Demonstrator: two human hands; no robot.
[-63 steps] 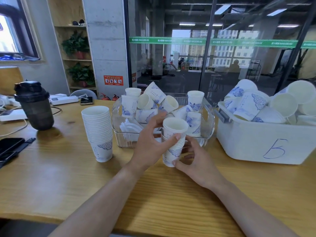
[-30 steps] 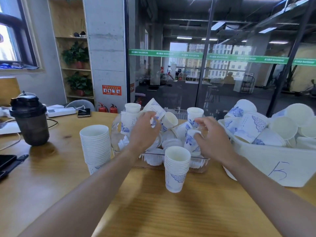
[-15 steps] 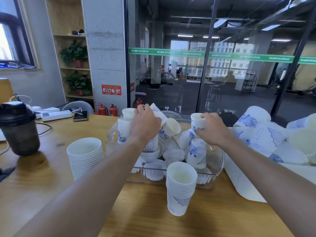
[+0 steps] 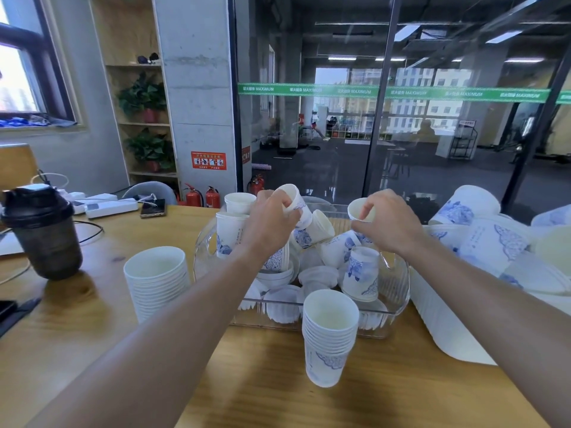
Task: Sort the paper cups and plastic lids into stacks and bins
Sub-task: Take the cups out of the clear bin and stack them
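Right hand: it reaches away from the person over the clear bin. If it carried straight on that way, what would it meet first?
The right hand, pinching a cup, points past the bin. Beyond its far rim, nothing shows before the glass wall, though depth is hard to judge.

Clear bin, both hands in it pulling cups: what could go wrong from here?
1. The left hand holds a tilted cup by its rim; a shallow grip may slip or crush it.
2. Cups in the clear bin lean on each other; the right hand lifting its cup could topple neighbours.
3. The short stack stands between the forearms, close to the bin; a withdrawing arm could knock it over.
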